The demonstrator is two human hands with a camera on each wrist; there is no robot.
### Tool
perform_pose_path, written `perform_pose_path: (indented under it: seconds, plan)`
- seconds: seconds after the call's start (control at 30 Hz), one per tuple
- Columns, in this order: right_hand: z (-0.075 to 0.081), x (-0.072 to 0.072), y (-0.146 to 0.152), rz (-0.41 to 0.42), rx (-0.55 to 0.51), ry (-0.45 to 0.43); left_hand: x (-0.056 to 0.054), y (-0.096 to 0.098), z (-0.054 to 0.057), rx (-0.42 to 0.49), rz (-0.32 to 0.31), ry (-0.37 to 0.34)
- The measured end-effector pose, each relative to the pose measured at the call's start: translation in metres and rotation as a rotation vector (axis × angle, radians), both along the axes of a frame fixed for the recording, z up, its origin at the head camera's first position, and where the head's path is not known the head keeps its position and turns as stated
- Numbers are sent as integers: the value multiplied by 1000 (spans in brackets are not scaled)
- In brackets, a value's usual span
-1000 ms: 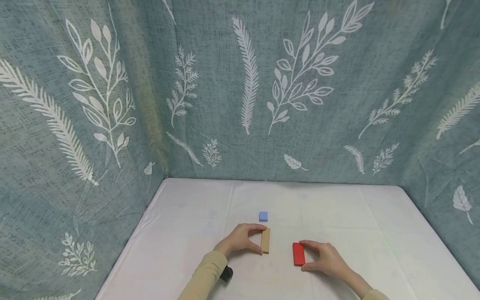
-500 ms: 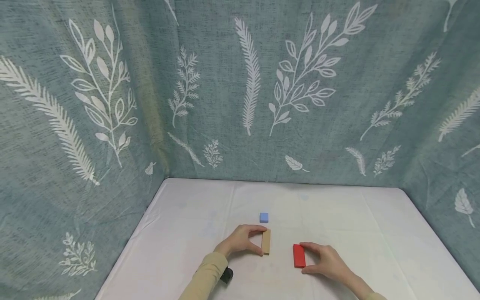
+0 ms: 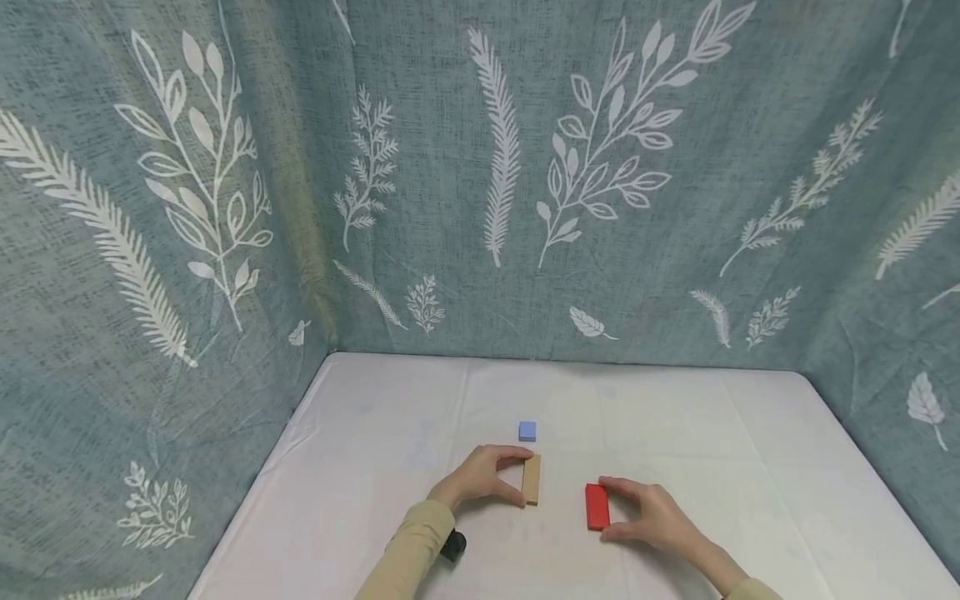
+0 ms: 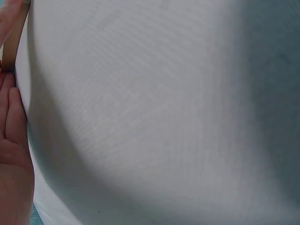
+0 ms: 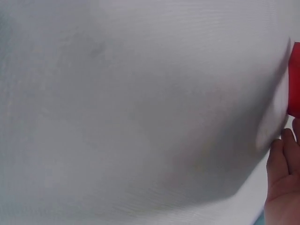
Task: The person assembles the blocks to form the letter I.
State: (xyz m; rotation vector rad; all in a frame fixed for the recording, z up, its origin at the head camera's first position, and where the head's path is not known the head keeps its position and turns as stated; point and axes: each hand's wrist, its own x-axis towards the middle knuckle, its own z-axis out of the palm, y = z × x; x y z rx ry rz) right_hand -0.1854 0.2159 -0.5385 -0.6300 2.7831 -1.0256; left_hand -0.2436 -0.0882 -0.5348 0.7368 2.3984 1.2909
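My left hand [image 3: 483,477] pinches a natural wood block [image 3: 531,480] by its two ends, thumb near and fingers far. In the left wrist view part of that wood block [image 4: 14,42] shows at the left edge beside the hand [image 4: 13,140]. To the right, my right hand [image 3: 651,518] grips a red block [image 3: 597,507] the same way, at its near and far ends. The right wrist view catches only a corner of the red block [image 5: 294,79], above the fingers. A small blue block [image 3: 527,431] lies just beyond the wood block, touched by neither hand.
A white cloth covers the table [image 3: 390,408]. Under my left wrist a black object [image 3: 454,546] shows, likely the worn camera. Grey-green curtains [image 3: 450,208] with white leaf prints hang behind the table and at both sides.
Both hands and all the blocks keep their places on the table. Only the head view has shifted slightly.
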Motion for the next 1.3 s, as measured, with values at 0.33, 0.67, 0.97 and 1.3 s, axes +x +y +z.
perform_pose_path:
  seconds: [0.33,0.67,0.97,1.3]
  plan:
    - [10,-1,0,24,-81,53,-1,-1,-1,9,-2,-12]
    - [26,-4,2,63,-133,16,-1,0,0,8,-2,0]
    - [27,-4,3,28,-187,-54,-1,-1,0,23,-8,6]
    - [17,1,-2,39,-216,-52,0,0,2,14,-8,6]
